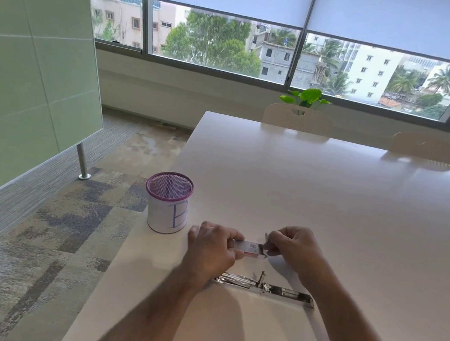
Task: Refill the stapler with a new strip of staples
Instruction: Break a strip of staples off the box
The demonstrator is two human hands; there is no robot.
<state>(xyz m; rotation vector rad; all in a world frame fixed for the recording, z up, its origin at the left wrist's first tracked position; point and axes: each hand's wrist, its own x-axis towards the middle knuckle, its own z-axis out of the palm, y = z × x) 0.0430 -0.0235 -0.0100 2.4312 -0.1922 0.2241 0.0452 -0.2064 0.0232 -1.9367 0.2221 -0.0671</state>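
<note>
White counter [328, 201]: its left edge runs diagonally from far centre toward the near left, with patterned carpet floor [46, 232] below it. Work area sits close to that left edge; wide bare surface extends to the right and toward the far side, where two pale chairs [297, 119] stand against the far edge. Purple mesh pen cup [168, 203], wrapped in white paper marked "B", stands upright near the left edge, just left of the hands. Stapler [265, 287] lies opened out flat on the counter, nearer the person than the hands; long axis roughly left-right across the view, the right end angled slightly nearer. A short hinged piece stands up near its middle. Its left end is partly hidden behind the left wrist. Left hand [212, 250] is closed around one end of a small staple box [248, 248], held just above the counter; box long axis also runs left-right, roughly parallel to the stapler, open end pointing right. Right hand [295, 247] has thumb and fingers pinched narrow at the box's right end, on a small grey flap or piece there; too small to tell whether this is the box flap or a staple strip. Both forearms come in from the near edge, bare. Box and stapler are apart, not touching. Green glass partition [26, 64] stands on a metal post left of the counter, beyond the strip of carpet.
</note>
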